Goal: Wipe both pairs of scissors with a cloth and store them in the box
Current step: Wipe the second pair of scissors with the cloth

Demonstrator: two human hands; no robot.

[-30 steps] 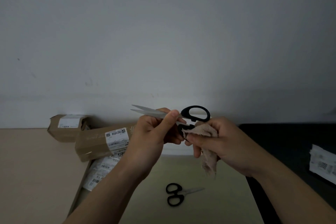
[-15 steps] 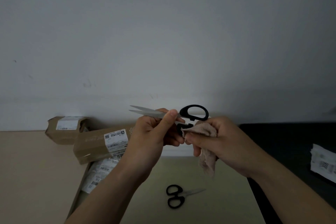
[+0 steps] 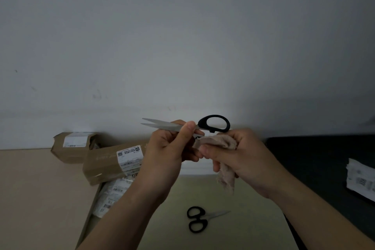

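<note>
Wiping 1 pair of scissors (image 3: 205,126) gripped by the left hand (image 3: 170,148), the right hand (image 3: 241,158) clutched the cloth (image 3: 221,142); the second pair (image 3: 197,219), at 6 o'clock in the box (image 3: 89,217), looked stored.

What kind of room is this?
Probably a plain workroom or mail corner: taped parcels with shipping labels, a bare wall, and scissors lying below the hands.

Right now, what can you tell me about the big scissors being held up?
The large scissors have pale metal blades, slightly parted, pointing left, and black plastic-looking handles. They are held roughly level in the air in front of the wall. The left hand pinches them near the pivot. The right hand presses a beige cloth against the lower handle, which is mostly hidden; the upper loop is bare.
</note>
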